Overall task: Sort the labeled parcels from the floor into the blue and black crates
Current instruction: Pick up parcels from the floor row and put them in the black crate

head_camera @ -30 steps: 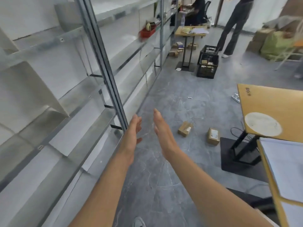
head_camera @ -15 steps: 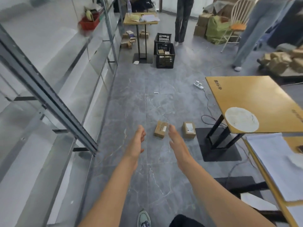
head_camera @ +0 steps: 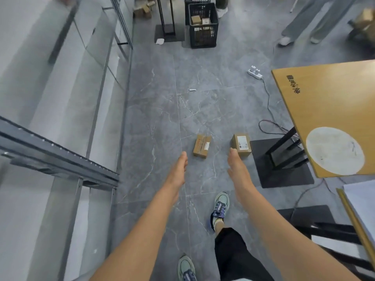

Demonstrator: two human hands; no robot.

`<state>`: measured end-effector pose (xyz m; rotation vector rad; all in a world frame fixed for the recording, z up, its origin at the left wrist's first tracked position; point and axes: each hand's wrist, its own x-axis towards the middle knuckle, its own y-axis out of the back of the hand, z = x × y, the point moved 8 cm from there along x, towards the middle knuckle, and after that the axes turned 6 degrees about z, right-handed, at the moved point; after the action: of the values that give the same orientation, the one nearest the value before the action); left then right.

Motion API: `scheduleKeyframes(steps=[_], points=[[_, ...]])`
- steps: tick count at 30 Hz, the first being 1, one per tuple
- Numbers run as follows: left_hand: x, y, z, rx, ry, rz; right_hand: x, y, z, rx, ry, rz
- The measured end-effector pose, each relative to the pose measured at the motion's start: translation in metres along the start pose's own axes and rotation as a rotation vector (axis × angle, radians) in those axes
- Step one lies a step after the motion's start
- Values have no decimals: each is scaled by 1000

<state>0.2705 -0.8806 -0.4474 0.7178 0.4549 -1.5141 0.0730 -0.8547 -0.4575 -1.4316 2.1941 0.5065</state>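
bare floor [head_camera: 162, 122] ahead, metal shelving [head_camera: 60, 159] hemming the left, table base [head_camera: 282, 159] just right of parcels [head_camera: 241, 145]

Found on the grey tiled floor [head_camera: 154, 118] a left parcel [head_camera: 201, 146] and a right parcel [head_camera: 242, 144], near but apart; noted farther off a black crate [head_camera: 203, 35] and a white power strip [head_camera: 254, 74].

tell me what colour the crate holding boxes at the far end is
Black crate, seen in the head view.

Setting: parcel-sorting storeroom. Evidence: long grey metal shelving [head_camera: 60, 155] along the left wall; tiled floor [head_camera: 154, 110] with a taped parcel [head_camera: 202, 146] and a white-labeled parcel [head_camera: 242, 145]; black crate [head_camera: 203, 35] holding boxes; loose cartons [head_camera: 143, 10] by the shelving; wooden desk [head_camera: 334, 102]; power strip [head_camera: 254, 74] with trailing cable.
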Motion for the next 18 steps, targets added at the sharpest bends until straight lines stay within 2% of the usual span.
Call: scheduleKeyframes(steps=[10,18], points=[[147,-64,37,58,176,32,178,1,-6,-47,-247,-31],[273,-88,5,100,300,30,293,-20,46,-75,-328,-14]])
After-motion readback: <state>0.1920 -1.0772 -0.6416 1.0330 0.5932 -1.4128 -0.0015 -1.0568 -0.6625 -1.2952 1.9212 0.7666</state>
